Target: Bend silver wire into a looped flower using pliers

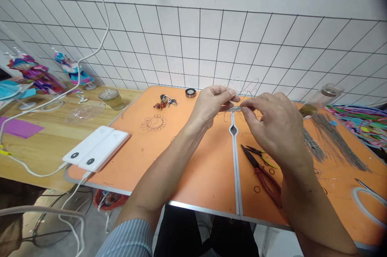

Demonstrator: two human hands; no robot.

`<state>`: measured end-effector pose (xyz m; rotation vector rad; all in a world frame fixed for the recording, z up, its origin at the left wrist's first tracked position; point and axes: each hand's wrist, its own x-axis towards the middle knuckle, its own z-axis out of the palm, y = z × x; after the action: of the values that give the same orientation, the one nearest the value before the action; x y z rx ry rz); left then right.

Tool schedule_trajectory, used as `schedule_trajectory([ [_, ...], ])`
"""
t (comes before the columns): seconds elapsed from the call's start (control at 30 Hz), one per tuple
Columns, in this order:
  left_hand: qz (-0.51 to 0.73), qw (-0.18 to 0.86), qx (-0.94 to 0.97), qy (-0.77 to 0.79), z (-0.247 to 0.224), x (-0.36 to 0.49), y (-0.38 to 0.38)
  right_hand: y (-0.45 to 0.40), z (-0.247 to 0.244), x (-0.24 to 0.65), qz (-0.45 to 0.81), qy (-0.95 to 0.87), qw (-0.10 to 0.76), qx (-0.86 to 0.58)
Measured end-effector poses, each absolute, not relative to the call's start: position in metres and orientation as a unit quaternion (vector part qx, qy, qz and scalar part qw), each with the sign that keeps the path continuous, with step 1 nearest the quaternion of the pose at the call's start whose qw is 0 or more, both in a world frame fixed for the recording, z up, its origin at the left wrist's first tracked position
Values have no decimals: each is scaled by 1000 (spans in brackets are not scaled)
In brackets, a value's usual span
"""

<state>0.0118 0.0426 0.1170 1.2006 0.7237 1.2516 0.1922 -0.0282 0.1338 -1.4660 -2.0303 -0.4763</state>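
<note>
Both hands meet above the orange table (199,168), near its far edge, around a piece of thin bent wire (235,108) with fine loops sticking out above and below. My left hand (213,103) pinches it from the left between thumb and fingers. From the right, my right hand (269,120) grips the same wire piece with thumb and forefinger. Red-handled pliers (263,176) lie below my right hand, with smaller yellow-handled pliers (261,153) beside them. A looped wire ring (154,123) rests on the table to the left.
Cut wires (338,144) lie at the right, near a tipped-looking glass jar (320,99) and colourful strips (363,124). Keys (166,101) and a tape roll (190,92) sit at the back. White power banks (96,148) with cables overlap the left edge. A wire grid (199,39) stands behind.
</note>
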Motion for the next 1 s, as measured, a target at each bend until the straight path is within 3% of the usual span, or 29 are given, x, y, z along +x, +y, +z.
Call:
schedule_trajectory([
  [1.0, 494, 630, 507, 319, 115, 10, 48, -31, 138, 195, -148, -786, 289, -527],
])
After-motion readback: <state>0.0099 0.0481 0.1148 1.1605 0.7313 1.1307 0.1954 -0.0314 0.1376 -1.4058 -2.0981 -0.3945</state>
